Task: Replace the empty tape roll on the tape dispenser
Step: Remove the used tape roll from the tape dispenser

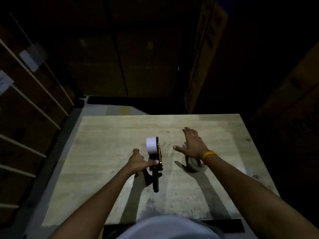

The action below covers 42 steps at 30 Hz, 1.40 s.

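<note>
A black tape dispenser [156, 176] lies in the middle of the wooden table [103, 152], handle toward me, with a white tape roll [151, 145] mounted at its far end. My left hand [138, 162] grips the dispenser's body just below the roll, thumb across it. My right hand [193, 144] hovers to the right with fingers spread, holding nothing; an orange band circles its wrist. Under that wrist an empty cardboard tape core [195, 165] rests on the table, partly hidden by the arm.
The room is dark. Stacked cardboard boxes [207, 49] stand behind the table, and more boxes with straps [31, 94] fill the left side. The table's near edge meets my torso [169, 228]. A strip of floor [110, 109] shows at the far left of the table.
</note>
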Motion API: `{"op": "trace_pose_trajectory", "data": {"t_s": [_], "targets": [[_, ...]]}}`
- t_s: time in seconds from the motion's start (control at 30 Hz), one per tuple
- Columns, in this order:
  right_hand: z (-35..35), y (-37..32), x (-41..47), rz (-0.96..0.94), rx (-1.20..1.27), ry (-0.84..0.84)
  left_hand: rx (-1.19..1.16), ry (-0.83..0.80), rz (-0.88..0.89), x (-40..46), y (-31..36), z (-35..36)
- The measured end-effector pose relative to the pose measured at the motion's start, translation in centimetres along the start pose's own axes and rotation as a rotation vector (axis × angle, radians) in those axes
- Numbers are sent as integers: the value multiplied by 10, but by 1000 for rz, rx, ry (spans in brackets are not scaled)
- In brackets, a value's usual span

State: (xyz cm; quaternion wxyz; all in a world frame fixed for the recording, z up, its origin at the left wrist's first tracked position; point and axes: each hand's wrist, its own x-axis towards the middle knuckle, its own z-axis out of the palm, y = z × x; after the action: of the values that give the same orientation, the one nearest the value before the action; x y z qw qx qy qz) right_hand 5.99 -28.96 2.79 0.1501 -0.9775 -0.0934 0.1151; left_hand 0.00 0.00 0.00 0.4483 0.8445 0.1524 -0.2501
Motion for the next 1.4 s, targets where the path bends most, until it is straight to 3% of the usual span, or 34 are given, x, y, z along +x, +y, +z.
{"op": "trace_pose_trajectory", "data": {"t_s": [0.07,0.17,0.37,0.5,0.73,0.87,1.07,1.4], "targets": [[-1,-5,0,20,56,-7,-33,-156,-135,0,-6,5],[6,-9,1,33,94,-26,-107,-280,-189,-1,-23,24],[22,-27,11,73,258,-84,-384,-267,-233,-2,-36,51],[29,-42,17,104,477,-142,-413,-290,-241,1,-26,47],[43,-47,30,267,767,-155,-2,-211,-68,10,-15,52],[55,-33,34,397,885,-167,106,-127,-37,4,-17,67],[77,-26,40,467,764,-184,236,-33,3,0,-26,77],[84,-19,62,391,309,-205,275,19,64,1,-23,84]]}}
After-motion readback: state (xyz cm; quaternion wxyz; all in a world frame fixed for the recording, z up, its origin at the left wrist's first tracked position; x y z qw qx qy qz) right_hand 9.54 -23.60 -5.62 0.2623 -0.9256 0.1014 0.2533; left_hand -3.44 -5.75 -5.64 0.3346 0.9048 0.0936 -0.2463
